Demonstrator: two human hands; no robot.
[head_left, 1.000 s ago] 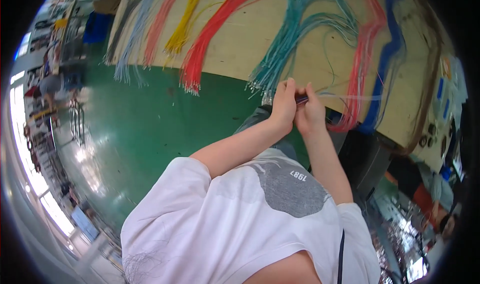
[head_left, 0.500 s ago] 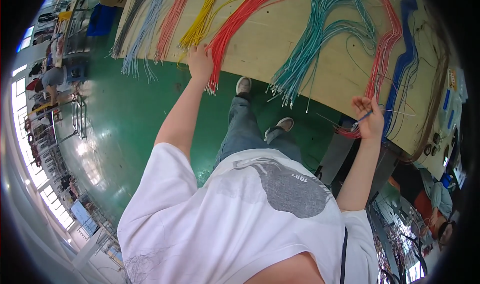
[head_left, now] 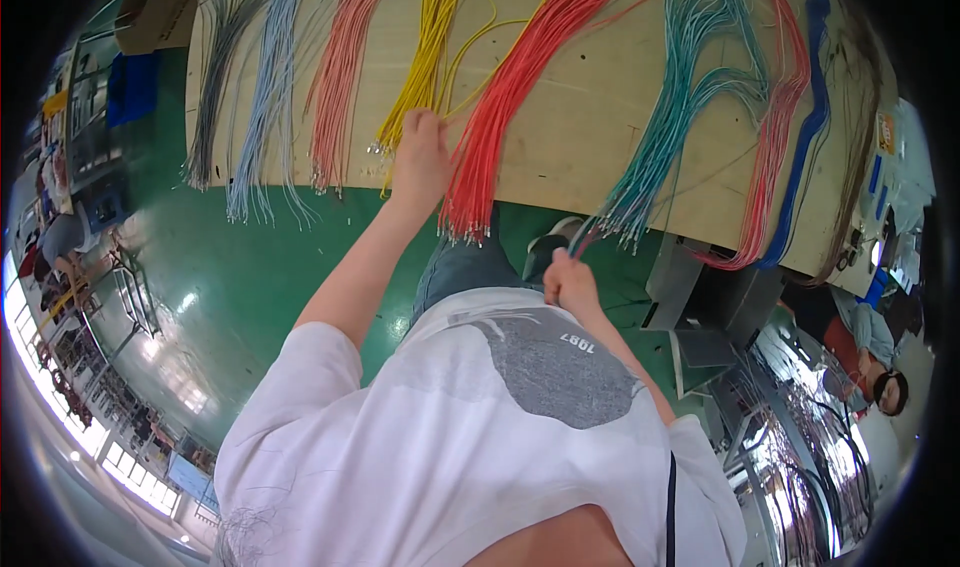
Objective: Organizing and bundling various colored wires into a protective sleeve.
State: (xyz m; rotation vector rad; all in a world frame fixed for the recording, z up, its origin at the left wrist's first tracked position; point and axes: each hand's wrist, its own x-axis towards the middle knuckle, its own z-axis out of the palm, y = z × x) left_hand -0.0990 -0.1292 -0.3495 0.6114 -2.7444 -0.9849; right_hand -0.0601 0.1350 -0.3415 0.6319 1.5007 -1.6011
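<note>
Bundles of long coloured wires with metal ends hang over the near edge of a wooden table (head_left: 545,187). My left hand (head_left: 420,162) is between the yellow wires (head_left: 432,47) and the thick red bundle (head_left: 515,87). Its fingertips are drawn together; what they pinch, if anything, is too small to make out. My right hand (head_left: 575,285), close to my body, is closed around a few thin wires (head_left: 582,239), dark and reddish. Their upper ends run up beside the tips of the teal bundle (head_left: 660,137).
Left of the yellow lie salmon (head_left: 345,87), light blue (head_left: 265,107) and grey wires (head_left: 215,87). Pink-red wires (head_left: 775,137) and a blue bundle (head_left: 810,117) lie at right. A grey metal box (head_left: 690,282) stands under the edge. Another person (head_left: 865,347) is at far right.
My right hand has moved left and toward my body, away from the pink-red bundle, with its fingers now closed. My left hand has shifted slightly right, and its fingers have drawn together.
</note>
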